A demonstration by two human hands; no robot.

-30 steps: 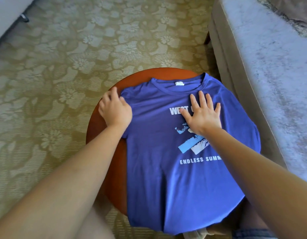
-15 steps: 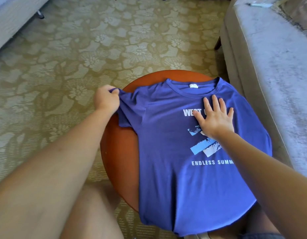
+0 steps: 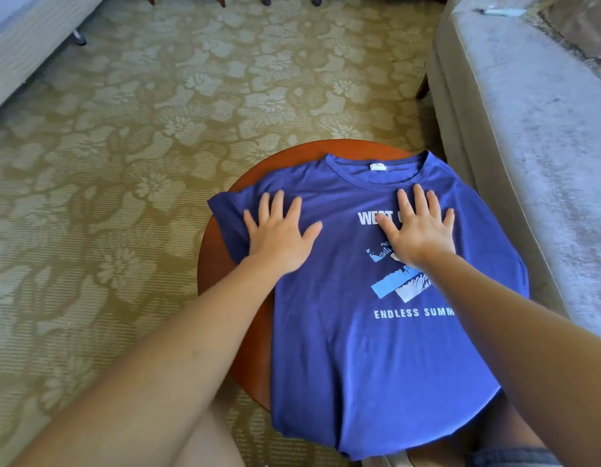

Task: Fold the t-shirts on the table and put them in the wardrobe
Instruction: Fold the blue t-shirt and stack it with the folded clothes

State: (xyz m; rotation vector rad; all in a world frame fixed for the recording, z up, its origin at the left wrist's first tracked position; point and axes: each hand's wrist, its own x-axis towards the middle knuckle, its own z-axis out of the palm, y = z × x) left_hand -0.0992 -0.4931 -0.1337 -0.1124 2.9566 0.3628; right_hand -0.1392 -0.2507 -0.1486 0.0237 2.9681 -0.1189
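A blue t-shirt with white print lies front up, spread over a small round wooden table, neck away from me and hem hanging over the near edge. My left hand lies flat with fingers spread on the shirt's left shoulder, beside the short sleeve that reaches past the table's left rim. My right hand presses flat on the chest, covering part of the white lettering. The shirt's right side hangs over the table's right edge. No wardrobe is in view.
A grey upholstered sofa stands close along the table's right side. Patterned olive carpet covers the floor to the left and ahead. Another piece of pale furniture sits at the far left; chair legs show at the top.
My left hand pinched the left sleeve and pulled it outward, then released it and now lies flat on the shoulder. My right hand stayed pressed on the chest.
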